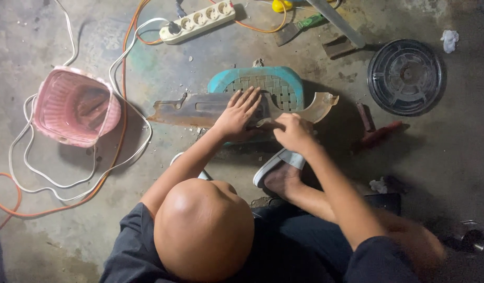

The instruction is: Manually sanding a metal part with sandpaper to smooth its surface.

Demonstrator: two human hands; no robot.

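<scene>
1. Left hand (238, 113), fingers spread, presses flat on a long, rusty metal plate (200, 111) with a curved, notched end.
2. Right hand (293, 132) curls closed on the plate's lower edge.
3. Plate lies across a teal woven-top plastic stool (284, 86) on rough concrete floor (441, 157).
4. Pink ribbed basket (74, 107) sits well apart.

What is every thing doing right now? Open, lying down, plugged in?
left hand: open, flat on metal plate
right hand: closed, on plate
metal plate: lying across stool
teal stool: upright
pink basket: tipped on its side
power strip: one plug in
</scene>
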